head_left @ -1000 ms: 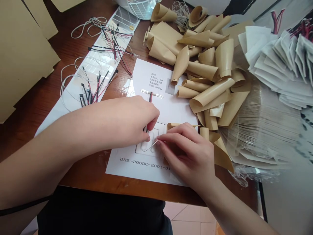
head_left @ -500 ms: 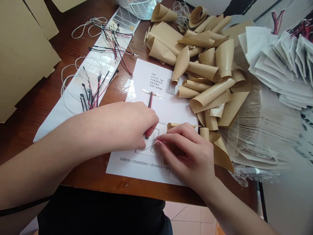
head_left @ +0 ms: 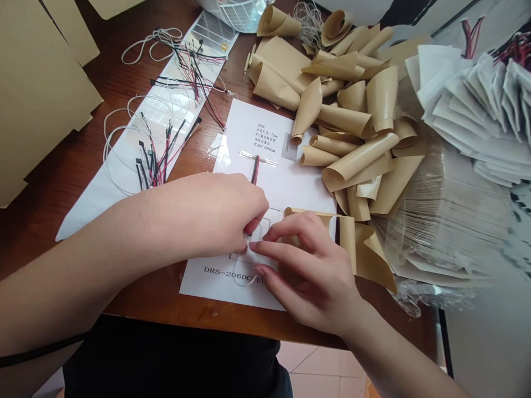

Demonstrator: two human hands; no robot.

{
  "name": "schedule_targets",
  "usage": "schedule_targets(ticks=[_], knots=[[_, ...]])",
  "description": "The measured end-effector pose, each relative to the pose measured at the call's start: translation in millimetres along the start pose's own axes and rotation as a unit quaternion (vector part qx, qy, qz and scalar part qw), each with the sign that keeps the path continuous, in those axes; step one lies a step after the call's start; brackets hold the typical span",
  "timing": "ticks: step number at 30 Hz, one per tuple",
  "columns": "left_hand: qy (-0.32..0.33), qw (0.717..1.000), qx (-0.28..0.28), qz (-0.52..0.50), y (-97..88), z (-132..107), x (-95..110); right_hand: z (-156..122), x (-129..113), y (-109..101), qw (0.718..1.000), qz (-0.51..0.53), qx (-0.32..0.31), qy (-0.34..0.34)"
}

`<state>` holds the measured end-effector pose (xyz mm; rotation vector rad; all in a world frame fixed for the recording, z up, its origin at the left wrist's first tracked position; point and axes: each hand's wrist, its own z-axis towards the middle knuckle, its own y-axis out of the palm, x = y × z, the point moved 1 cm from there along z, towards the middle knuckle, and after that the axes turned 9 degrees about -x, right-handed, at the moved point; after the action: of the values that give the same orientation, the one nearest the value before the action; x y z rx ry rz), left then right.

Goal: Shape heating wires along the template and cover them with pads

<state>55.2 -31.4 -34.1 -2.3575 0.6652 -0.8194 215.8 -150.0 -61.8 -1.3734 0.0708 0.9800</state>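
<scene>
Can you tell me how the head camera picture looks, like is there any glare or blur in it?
In the head view, the light is bright and soft; glare streaks the clear film on the wrapped stack, which blurs toward the picture's right edge, while the left hand and right hand stay fairly sharp, with only faint shadows.

Brown wood of the bench shows along the near edge, below the printed sheet, giving a hand a way through. The heap of curled kraft paper blocks the upper right, wire leads lie upper left, and a plastic-wrapped stack stands at right.
</scene>
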Motion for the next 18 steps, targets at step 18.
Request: schedule_targets(ticks=[18], knots=[[0.001,1.000,-0.007,0.000,-1.1,1.0,0.2,0.6,-0.4,-1.1,0.999,0.015,0.024,0.015]])
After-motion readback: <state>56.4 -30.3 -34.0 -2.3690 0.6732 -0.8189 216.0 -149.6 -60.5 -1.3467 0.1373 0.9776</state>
